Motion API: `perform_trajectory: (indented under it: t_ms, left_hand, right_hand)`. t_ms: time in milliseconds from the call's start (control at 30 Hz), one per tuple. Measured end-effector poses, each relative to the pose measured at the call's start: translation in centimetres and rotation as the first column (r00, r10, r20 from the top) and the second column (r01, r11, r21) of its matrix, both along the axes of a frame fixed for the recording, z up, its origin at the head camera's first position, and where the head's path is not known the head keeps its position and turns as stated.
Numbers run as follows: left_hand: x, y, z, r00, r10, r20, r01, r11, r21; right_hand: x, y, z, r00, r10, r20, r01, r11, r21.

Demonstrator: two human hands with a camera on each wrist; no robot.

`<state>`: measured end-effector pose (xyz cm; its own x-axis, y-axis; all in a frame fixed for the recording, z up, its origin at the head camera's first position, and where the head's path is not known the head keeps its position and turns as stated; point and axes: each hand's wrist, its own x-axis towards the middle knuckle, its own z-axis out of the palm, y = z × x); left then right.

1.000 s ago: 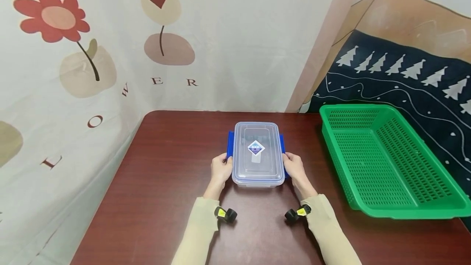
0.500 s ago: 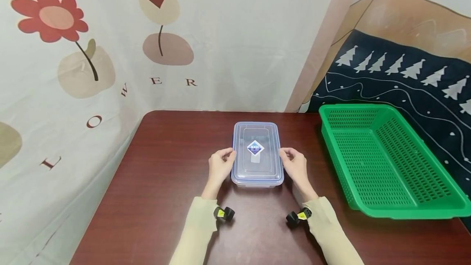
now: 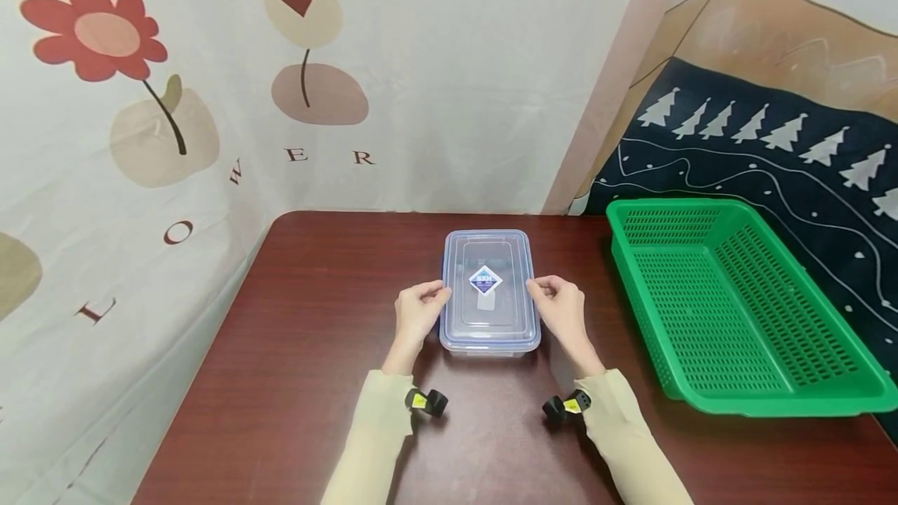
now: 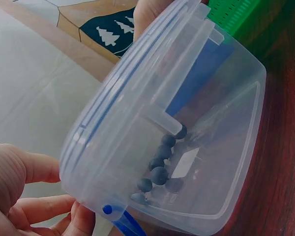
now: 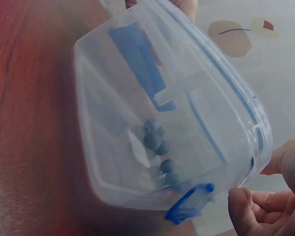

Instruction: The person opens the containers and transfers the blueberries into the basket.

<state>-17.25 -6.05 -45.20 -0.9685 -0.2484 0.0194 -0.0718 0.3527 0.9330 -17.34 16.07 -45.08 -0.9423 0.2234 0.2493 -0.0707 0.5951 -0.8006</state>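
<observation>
A clear plastic food container (image 4: pixel 226 162) stands on the table with its clear lid (image 3: pixel 491 326) on top. The lid has a blue seal and a diamond label. My left hand (image 3: pixel 417 316) pinches the lid's left edge, thumb above and fingertips below. Opposite it, my right hand (image 3: pixel 563 312) pinches the right edge the same way. Blue side latches hang down, one (image 4: pixel 130 223) showing in the left wrist view and another (image 5: pixel 191 202) in the right wrist view. Several small dark balls (image 4: pixel 159 175), blueberry-like, lie inside the container.
A green slotted plastic basket (image 3: pixel 641 318) stands at the right of the brown table (image 3: pixel 295 349). Printed cloth (image 3: pixel 456 100) hangs behind the table's far edge and along the left side.
The blue latches stuck out at both sides a second ago and are now folded down. Both hands have shifted slightly up and inward, from the latches to the lid's edges.
</observation>
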Motion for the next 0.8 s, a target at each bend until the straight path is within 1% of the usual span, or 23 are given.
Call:
perform_trajectory:
  t_ms: [167, 300, 400, 600, 800]
  left_hand:
    - [0.2, -0.7, 1.0, 1.000, 0.012, -0.017, -0.012, 1.000, -0.003]
    - [0.4, -1.6, 2.0, 0.999, 0.012, -0.042, -0.011, 1.000, 0.021]
    - [0.6, -2.6, 2.8, 0.998, 0.025, -0.060, -0.023, 0.999, 0.033]
    - [1.2, -5.4, 3.9, 0.995, 0.078, -0.070, -0.074, 0.995, 0.061]
    - [1.9, -9.3, 4.3, 0.990, 0.136, -0.045, -0.131, 0.986, 0.105]
  right_hand:
    - [-0.1, -0.7, 1.5, 0.999, 0.016, -0.035, -0.015, 1.000, 0.016]
    - [-0.1, -1.5, 2.6, 0.999, 0.037, -0.035, -0.037, 0.999, 0.014]
    - [-0.2, -2.3, 3.2, 0.997, 0.076, -0.025, -0.076, 0.997, 0.009]
    - [-0.2, -5.0, 3.8, 0.982, 0.188, 0.004, -0.187, 0.982, -0.034]
    - [0.1, -9.1, 4.1, 0.953, 0.303, 0.027, -0.303, 0.953, 0.006]
